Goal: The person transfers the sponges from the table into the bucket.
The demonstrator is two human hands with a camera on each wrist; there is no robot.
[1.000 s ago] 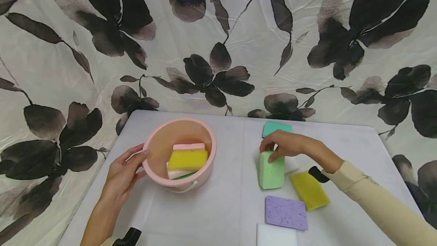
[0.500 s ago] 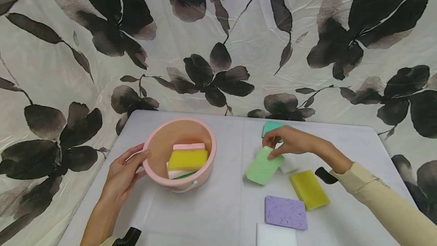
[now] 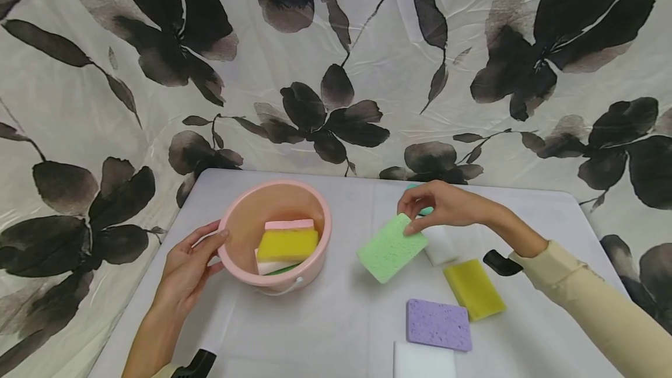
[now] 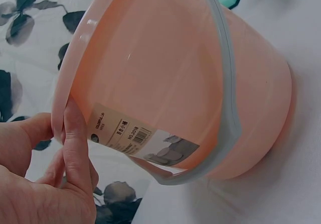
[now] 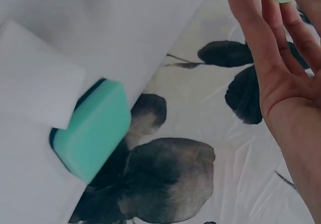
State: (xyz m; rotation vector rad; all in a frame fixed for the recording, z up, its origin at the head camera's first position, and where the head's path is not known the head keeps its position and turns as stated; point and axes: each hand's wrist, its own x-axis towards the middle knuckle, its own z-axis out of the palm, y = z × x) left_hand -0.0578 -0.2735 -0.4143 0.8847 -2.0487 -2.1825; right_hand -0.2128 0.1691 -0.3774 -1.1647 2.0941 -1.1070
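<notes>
My left hand (image 3: 184, 270) grips the rim of a pink bucket (image 3: 315, 267), thumb on one side of the lip and fingers on the other, as the left wrist view shows. A label and a grey handle (image 4: 228, 83) show on the bucket's side. Inside lie a yellow sponge (image 3: 287, 245), a pink-edged one (image 3: 290, 224) and a white one (image 3: 270, 266), with a strip of green below. My right hand (image 3: 446, 206) pinches a light green sponge (image 3: 391, 249) by its upper corner and holds it tilted over the table, right of the bucket.
Near the right hand lie a white sponge (image 3: 442, 247) and a teal sponge (image 5: 95, 128) with a dark underside. Closer in are a yellow sponge (image 3: 474, 290), a purple sponge (image 3: 438, 324) and a white block (image 3: 424, 360). A floral cloth (image 3: 336, 45) hangs behind the table.
The light green sponge, upright on the table a second ago under my right hand, has tilted, lifted and moved left toward the bucket. The left hand and bucket have stayed put.
</notes>
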